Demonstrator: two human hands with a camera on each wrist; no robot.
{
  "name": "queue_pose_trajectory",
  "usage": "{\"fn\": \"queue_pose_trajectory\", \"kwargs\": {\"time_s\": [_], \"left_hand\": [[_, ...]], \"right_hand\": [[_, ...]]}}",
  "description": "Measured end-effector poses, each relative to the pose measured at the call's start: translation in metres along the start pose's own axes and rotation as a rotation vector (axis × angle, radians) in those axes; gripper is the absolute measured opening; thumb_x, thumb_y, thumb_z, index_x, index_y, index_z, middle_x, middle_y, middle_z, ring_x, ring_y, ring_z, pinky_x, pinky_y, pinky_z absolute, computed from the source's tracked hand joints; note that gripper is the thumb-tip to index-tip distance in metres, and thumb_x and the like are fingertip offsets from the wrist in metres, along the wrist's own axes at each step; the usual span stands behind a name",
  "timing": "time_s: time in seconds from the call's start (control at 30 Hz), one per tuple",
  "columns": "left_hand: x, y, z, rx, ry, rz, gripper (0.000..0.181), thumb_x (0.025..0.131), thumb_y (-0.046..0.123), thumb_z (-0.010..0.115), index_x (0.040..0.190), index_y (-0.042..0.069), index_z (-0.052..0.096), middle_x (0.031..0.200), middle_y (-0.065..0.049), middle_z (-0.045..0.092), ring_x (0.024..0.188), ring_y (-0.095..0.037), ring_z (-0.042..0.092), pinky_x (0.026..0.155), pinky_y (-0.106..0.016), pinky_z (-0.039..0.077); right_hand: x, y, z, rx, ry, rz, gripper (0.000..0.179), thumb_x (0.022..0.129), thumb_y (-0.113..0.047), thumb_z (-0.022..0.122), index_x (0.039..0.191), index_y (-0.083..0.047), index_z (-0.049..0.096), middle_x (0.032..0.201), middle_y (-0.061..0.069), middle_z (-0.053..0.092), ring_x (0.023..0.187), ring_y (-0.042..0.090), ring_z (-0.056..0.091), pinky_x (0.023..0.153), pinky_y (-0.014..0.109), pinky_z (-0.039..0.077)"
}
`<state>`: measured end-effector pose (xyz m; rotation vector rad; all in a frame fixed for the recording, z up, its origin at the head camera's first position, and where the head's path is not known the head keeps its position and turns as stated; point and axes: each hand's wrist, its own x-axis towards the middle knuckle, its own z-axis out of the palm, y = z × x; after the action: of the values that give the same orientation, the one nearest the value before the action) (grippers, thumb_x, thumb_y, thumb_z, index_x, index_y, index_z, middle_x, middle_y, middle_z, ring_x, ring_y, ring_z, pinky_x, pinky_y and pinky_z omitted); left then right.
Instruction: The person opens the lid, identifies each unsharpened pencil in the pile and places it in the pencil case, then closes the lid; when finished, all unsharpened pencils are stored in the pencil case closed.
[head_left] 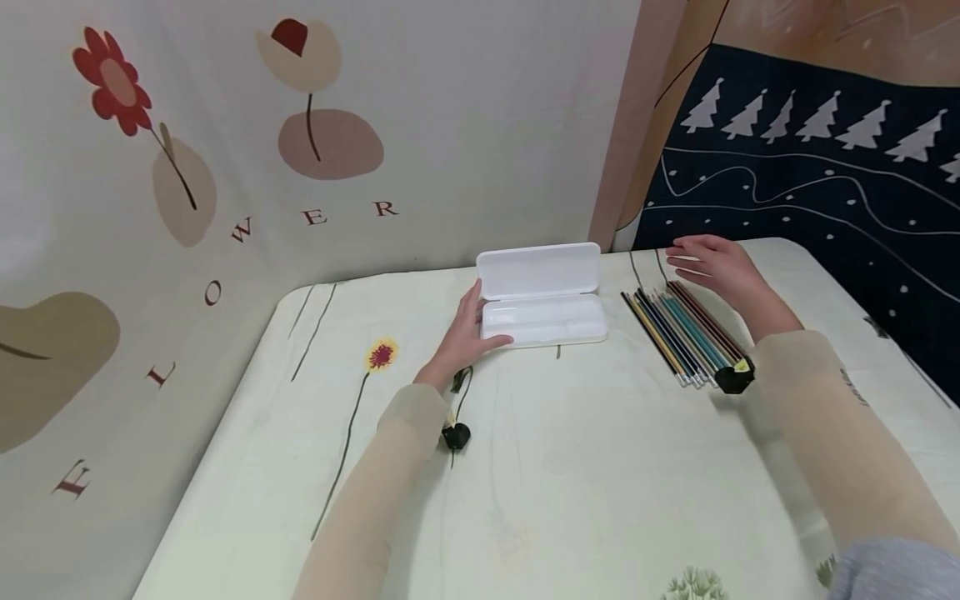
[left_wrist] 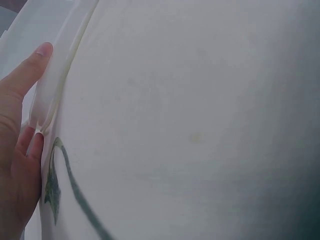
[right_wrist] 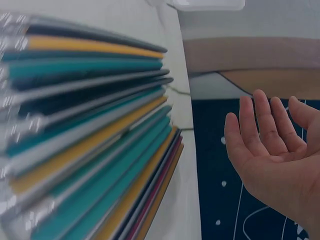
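Observation:
A white plastic pencil case (head_left: 543, 321) lies with its lid (head_left: 540, 271) raised at the back of the table. My left hand (head_left: 467, 329) holds its left end, thumb over the front rim and fingers along the outer side; the left wrist view shows that hand (left_wrist: 20, 130) at the case corner. To the right of the case, a row of pencils (head_left: 686, 333) in several colours lies side by side. My right hand (head_left: 716, 265) hovers just beyond their far tips, holding nothing. In the right wrist view, its fingers (right_wrist: 267, 125) are spread and relaxed beside the pencils (right_wrist: 100, 95).
A pale cloth printed with flowers covers the table (head_left: 555, 467). Behind it hangs a light curtain (head_left: 450, 125) with flower prints and letters. A dark cloth with white trees (head_left: 810, 183) hangs at the back right, past the table edge.

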<state>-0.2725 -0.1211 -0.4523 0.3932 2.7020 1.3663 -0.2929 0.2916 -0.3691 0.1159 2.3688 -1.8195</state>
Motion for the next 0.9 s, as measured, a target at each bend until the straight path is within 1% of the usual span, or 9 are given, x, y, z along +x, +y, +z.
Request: {"fn": "queue_pose_trajectory", "kwargs": {"time_s": [0.13,0.23,0.37,0.43,0.47,0.63,0.7,0.8,0.9], "left_hand": [[0.0,0.0,0.0,-0.006,-0.002,0.0,0.118,0.082,0.03,0.083,0.162,0.024,-0.003,0.169,-0.006,0.008,0.149,-0.028,0.035,0.123,-0.041,0.031],[0.0,0.0,-0.001,-0.004,-0.001,-0.008,0.119,0.081,0.03,0.084,0.162,0.024,-0.003,0.169,-0.007,0.01,0.149,-0.028,0.036,0.124,-0.041,0.03],[0.0,0.0,-0.002,-0.005,0.0,-0.023,0.119,0.081,0.031,0.084,0.162,0.025,-0.002,0.169,-0.006,0.01,0.149,-0.027,0.035,0.124,-0.041,0.029],[0.0,0.0,-0.002,-0.004,0.002,-0.029,0.118,0.081,0.032,0.084,0.162,0.026,-0.002,0.169,-0.006,0.01,0.15,-0.027,0.035,0.124,-0.041,0.029],[0.0,0.001,-0.002,0.0,0.003,-0.032,0.118,0.081,0.032,0.084,0.162,0.026,-0.002,0.169,-0.006,0.01,0.15,-0.027,0.035,0.124,-0.041,0.029],[0.001,0.001,-0.002,0.01,0.007,-0.04,0.117,0.081,0.033,0.084,0.162,0.026,-0.001,0.169,-0.006,0.011,0.15,-0.027,0.035,0.124,-0.041,0.029],[0.001,0.001,-0.001,0.012,0.006,-0.042,0.117,0.081,0.033,0.083,0.162,0.026,-0.002,0.169,-0.006,0.012,0.149,-0.027,0.035,0.125,-0.041,0.029],[0.001,0.0,-0.001,0.013,0.006,-0.045,0.118,0.081,0.034,0.084,0.162,0.026,-0.001,0.168,-0.006,0.012,0.149,-0.027,0.035,0.124,-0.041,0.029],[0.001,-0.001,-0.002,0.017,0.005,-0.049,0.118,0.081,0.035,0.083,0.162,0.027,-0.002,0.168,-0.005,0.012,0.149,-0.027,0.036,0.124,-0.041,0.029]], "right_hand": [[-0.005,0.006,-0.008,0.005,-0.002,-0.007,0.05,0.099,-0.051,0.05,0.142,-0.023,0.047,0.117,-0.02,0.06,0.118,0.0,0.058,0.11,0.028,0.045],[-0.009,0.01,-0.014,0.023,-0.007,-0.021,0.052,0.1,-0.048,0.052,0.143,-0.019,0.048,0.116,-0.02,0.061,0.112,-0.003,0.06,0.105,0.023,0.049],[-0.012,0.016,-0.021,0.007,-0.026,-0.019,0.054,0.101,-0.046,0.05,0.145,-0.015,0.045,0.115,-0.022,0.061,0.109,-0.006,0.059,0.104,0.023,0.05],[-0.012,0.019,-0.026,0.014,-0.028,0.0,0.05,0.1,-0.047,0.051,0.142,-0.019,0.048,0.113,-0.022,0.062,0.11,-0.005,0.06,0.104,0.023,0.05],[-0.011,0.021,-0.028,-0.012,-0.036,0.002,0.052,0.1,-0.05,0.05,0.142,-0.02,0.046,0.112,-0.024,0.06,0.11,-0.006,0.059,0.104,0.023,0.049],[-0.004,0.039,-0.046,0.039,-0.044,0.032,0.059,0.094,-0.053,0.059,0.143,-0.022,0.049,0.115,-0.023,0.065,0.107,-0.007,0.062,0.094,0.018,0.055],[-0.004,0.046,-0.052,0.034,-0.051,0.033,0.065,0.093,-0.054,0.06,0.146,-0.02,0.047,0.121,-0.02,0.065,0.11,-0.006,0.062,0.096,0.02,0.056],[-0.007,0.05,-0.058,0.031,-0.041,0.053,0.06,0.093,-0.051,0.062,0.144,-0.021,0.05,0.126,-0.017,0.065,0.113,-0.003,0.063,0.097,0.023,0.056],[-0.015,0.049,-0.06,0.03,-0.045,0.081,0.047,0.095,-0.046,0.062,0.137,-0.025,0.054,0.119,-0.021,0.065,0.109,-0.004,0.064,0.095,0.022,0.056]]}}
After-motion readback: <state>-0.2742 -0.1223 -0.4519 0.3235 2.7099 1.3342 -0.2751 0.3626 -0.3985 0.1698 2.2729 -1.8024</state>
